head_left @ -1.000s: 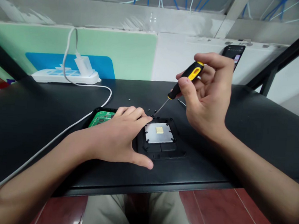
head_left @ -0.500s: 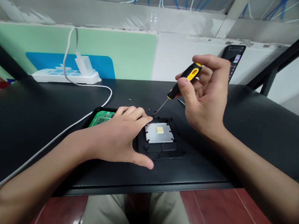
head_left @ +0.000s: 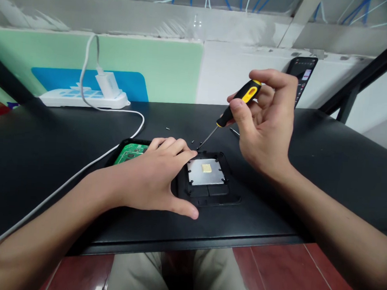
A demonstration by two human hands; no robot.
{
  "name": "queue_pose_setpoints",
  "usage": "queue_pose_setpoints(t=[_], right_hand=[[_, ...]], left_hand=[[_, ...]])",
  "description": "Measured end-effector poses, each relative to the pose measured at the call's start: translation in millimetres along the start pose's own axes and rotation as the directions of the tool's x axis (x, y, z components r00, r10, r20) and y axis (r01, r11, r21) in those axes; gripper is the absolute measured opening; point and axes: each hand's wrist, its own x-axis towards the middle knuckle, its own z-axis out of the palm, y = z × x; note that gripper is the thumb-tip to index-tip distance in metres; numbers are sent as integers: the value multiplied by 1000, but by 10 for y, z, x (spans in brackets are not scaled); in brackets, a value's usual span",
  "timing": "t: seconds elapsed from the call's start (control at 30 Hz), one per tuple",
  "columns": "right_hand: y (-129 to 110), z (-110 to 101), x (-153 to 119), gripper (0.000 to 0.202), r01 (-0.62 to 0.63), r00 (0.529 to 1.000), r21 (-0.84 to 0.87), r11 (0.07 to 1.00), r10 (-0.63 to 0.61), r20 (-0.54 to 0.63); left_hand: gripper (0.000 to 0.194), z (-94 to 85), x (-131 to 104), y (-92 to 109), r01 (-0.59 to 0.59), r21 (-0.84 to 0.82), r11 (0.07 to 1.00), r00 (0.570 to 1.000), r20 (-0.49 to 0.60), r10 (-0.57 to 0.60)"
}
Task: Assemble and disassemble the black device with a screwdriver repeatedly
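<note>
A black and yellow screwdriver (head_left: 241,102) is held slanting in my right hand (head_left: 266,117), its tip down at the far left corner of a black plastic cover (head_left: 209,201). On the cover lies a silver plate (head_left: 199,175) with a pale yellow square pad (head_left: 207,168). My left hand (head_left: 158,173) rests with fingers spread over the cover's left side, index fingertip beside the screwdriver tip. Partly under that hand is a green circuit board (head_left: 131,151) in a black casing. Small screws (head_left: 193,141) lie just behind the cover.
A white power strip (head_left: 84,98) with a charger (head_left: 107,84) and white cable (head_left: 93,162) occupies the left side. A phone (head_left: 302,77) leans on the wall at the back right. Behind my right hand, a thin metal tool (head_left: 234,132) lies on the black table (head_left: 274,217).
</note>
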Motion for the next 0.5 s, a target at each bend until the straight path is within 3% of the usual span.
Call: queue_pose_setpoints(t=[0.17, 0.33, 0.5], right_hand=[[-39, -20, 21, 35, -11, 1000, -18, 1000, 10, -25], [-75, -104, 123, 31, 27, 987, 6, 1000, -25, -160], [133, -267, 127, 25, -182, 953, 126, 975, 207, -221]], left_hand=[[93, -2, -4, -6, 6, 10, 1000, 1000, 3, -6], [93, -3, -13, -24, 7, 6, 1000, 1000, 0, -7], [91, -15, -13, -25, 11, -24, 1000, 1000, 3, -11]])
